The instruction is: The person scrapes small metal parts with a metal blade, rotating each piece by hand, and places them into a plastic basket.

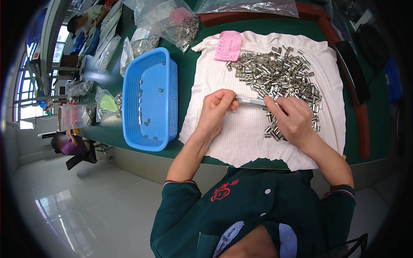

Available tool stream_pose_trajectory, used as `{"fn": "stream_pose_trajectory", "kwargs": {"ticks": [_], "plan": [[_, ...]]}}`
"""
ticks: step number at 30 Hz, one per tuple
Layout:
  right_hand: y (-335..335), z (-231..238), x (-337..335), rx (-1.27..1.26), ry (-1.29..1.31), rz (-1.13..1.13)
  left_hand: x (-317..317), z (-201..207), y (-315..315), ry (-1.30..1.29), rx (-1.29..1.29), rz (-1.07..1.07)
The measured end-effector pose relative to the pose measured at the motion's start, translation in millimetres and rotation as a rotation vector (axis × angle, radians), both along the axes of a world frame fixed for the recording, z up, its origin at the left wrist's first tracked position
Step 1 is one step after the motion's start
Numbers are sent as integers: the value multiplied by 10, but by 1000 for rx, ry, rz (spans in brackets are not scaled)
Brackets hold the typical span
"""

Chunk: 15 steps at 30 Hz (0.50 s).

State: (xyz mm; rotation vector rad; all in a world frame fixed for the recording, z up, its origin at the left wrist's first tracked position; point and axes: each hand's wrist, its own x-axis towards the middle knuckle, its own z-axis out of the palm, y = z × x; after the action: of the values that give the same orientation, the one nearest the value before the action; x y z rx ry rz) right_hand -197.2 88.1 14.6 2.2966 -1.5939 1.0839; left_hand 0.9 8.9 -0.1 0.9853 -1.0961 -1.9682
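Above a pale dotted cloth (241,142), my right hand (293,117) is closed around a flat silver metal tool (251,101), whose exact kind I cannot make out. The tool's far end meets the fingertips of my left hand (216,107), which pinch a small metal part (235,98), mostly hidden by the fingers. Just beyond and beside my right hand spreads a heap of small shiny metal sleeves (275,73). Several more of them lie partly under that hand.
Left of the cloth stands a blue plastic basket (129,124) holding several metal sleeves. A pink paper slip (228,45) lies at the cloth's far left. Bags of parts (186,32) sit behind. A black phone-like object (352,71) rests by a red-brown edge strip (362,129) on the right. Two people work further left.
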Motion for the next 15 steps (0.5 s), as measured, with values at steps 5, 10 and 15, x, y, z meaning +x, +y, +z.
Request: {"fn": "stream_pose_trajectory", "kwargs": {"ticks": [5, 10, 15], "plan": [[-17, -64, 12, 65, -176, 33, -21, -25, 0, 14, -19, -19], [16, -15, 32, 313, -477, 53, -30, -22, 7, -36, -77, 5], [30, 27, 32, 403, -549, 61, -37, -38, 10, -60, -140, 27]]}}
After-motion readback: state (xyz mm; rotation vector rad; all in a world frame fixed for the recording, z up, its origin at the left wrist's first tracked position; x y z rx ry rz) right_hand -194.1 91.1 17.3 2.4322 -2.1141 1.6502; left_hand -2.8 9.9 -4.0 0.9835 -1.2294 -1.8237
